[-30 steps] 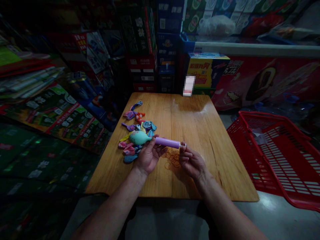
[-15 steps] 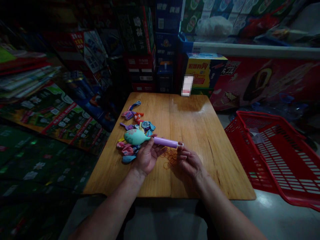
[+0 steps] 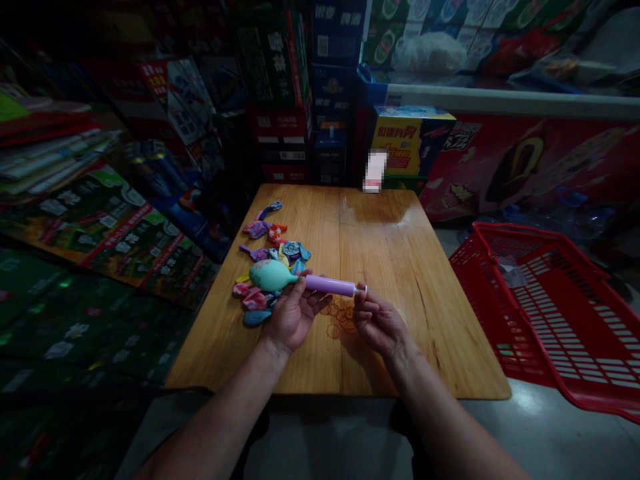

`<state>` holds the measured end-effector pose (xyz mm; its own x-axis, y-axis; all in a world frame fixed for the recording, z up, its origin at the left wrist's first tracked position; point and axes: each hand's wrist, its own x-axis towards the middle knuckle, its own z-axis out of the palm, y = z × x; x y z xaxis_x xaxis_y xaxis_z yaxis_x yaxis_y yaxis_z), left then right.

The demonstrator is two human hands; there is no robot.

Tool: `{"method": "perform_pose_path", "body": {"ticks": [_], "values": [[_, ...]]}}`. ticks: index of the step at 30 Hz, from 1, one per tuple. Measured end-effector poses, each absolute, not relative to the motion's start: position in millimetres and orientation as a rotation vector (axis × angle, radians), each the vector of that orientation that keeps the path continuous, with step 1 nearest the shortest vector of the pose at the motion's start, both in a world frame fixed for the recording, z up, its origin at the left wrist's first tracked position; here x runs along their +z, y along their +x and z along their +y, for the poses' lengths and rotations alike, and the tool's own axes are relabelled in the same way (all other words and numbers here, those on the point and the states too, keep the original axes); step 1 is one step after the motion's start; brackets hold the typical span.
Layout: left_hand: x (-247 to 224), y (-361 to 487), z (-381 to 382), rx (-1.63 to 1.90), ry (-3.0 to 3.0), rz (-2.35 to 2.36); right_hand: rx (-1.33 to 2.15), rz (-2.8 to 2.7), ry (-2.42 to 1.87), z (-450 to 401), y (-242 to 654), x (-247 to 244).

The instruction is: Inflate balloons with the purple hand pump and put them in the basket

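On a wooden table (image 3: pixel 405 280) among stacked cartons (image 3: pixel 283 120), the left hand (image 3: pixel 295 317) lies palm up, fingers curled around a lilac hand pump (image 3: pixel 330 285) held over the table's left half, a partly inflated teal balloon (image 3: pixel 270 275) on its end. The right hand (image 3: pixel 380 327) pinches the pump's white tip above rubber bands (image 3: pixel 340 317), with deflated balloons (image 3: pixel 273 252) just beside the left hand

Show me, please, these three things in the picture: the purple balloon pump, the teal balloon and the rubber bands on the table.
purple balloon pump (image 3: pixel 327 285): head view, on the middle of its barrel.
teal balloon (image 3: pixel 270 275): head view, on its inflated body.
rubber bands (image 3: pixel 334 331): head view, on one band at the pile's near edge.
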<state>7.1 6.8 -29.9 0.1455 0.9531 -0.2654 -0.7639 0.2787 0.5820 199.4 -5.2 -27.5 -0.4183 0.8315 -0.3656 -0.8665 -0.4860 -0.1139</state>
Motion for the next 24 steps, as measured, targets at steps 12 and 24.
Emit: {"method": "perform_pose_path", "body": {"ticks": [12,24], "values": [[-25.1,2.1,9.1,1.269,0.385,0.646,2.008,0.129,-0.391,-4.0,212.3,-28.5],[-24.4,-13.8,19.4,1.333,0.349,0.665,1.984,0.039,-0.398,0.1,227.0,-26.9]]}}
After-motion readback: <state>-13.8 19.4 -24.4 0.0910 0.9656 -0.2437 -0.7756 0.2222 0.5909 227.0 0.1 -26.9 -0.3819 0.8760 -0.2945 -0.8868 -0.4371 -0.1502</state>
